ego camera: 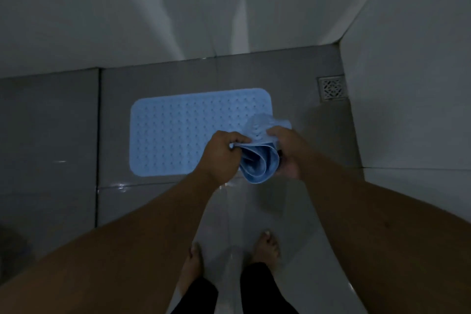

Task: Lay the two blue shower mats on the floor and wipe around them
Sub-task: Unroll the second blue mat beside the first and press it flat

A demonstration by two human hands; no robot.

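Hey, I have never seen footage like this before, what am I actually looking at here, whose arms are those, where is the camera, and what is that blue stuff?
There is no machine here. The one picture comes from a wide-angle camera worn on a person's head, looking forward and down, so the two arms reaching in from the bottom are that person's own, and their bare feet show below.

The place is a dim tiled shower corner with a grey floor, pale walls and a square metal drain at the right.

One blue shower mat already lies flat on the floor. The second mat is rolled up and held in the air in front of it. The left hand pinches its loose edge, and the right hand grips the roll from the other side, apparently to unroll it.
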